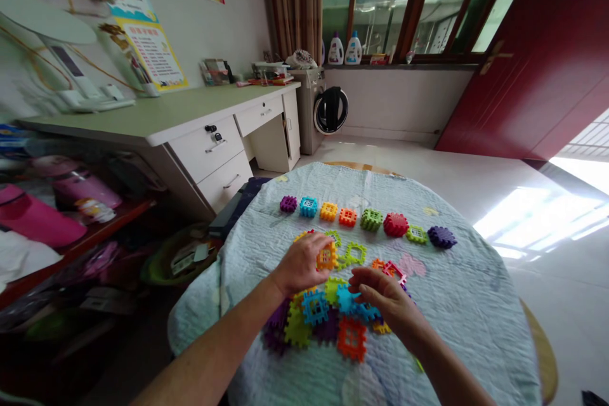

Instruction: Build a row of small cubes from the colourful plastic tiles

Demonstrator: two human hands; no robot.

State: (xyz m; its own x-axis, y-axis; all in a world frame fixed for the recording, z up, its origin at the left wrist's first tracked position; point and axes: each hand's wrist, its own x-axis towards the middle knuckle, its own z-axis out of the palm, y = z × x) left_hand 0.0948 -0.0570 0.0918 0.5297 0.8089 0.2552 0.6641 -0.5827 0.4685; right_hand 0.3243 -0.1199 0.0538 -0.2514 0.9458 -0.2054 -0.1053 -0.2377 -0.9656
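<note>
Left fingers (318, 243) gripping orange block (327, 257), gridded face toward camera, long axis unclear, right fingers (368, 275) parted

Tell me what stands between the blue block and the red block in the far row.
The head view shows three between them, left to right: a yellow block, an orange block and a green block.

Over by the window (386, 6), at least 2 white bottles (353, 52) stand on the sill (442, 64) near a brown curtain (295, 0). A washing machine (308, 108) sits past the desk's (190, 104) far end, its round door (322, 115) open. To my right is a red door (518, 63), with sunlight (547, 203) bright on the floor (423, 171).
</note>
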